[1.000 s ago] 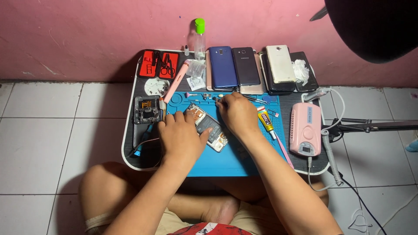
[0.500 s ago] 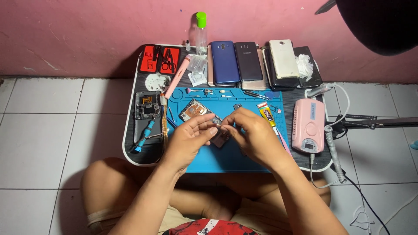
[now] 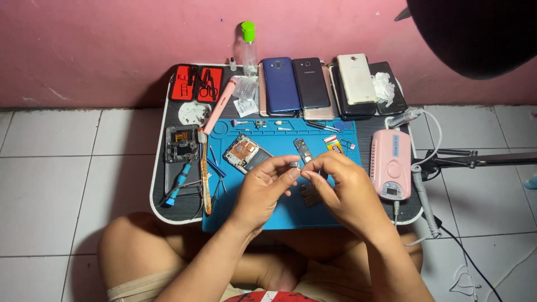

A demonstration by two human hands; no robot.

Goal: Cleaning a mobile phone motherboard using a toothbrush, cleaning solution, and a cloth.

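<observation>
Compared with half a second earlier, both hands are sitting lower in the frame, clear of the opened phone body [image 3: 246, 152], which is now lying uncovered left of centre on the blue work mat [image 3: 279, 215]. Left hand [image 3: 262, 190] and right hand [image 3: 342, 187] are meeting at the fingertips just below the frame's middle, pinching a small dark component [image 3: 295, 165] between them; the fingers of each hand are nearly closed, thumb against forefinger, the remaining fingers curling loosely. Its long axis is running roughly left to right across the frame, though the part is too small to tell which end is which. A narrow circuit board [image 3: 302, 150] is lying just above the fingertips, angled toward the upper left. Several phones [image 3: 296, 84] are resting along the upper edge of the table [image 3: 179, 210], a pink device [image 3: 390, 162] at centre right.
</observation>
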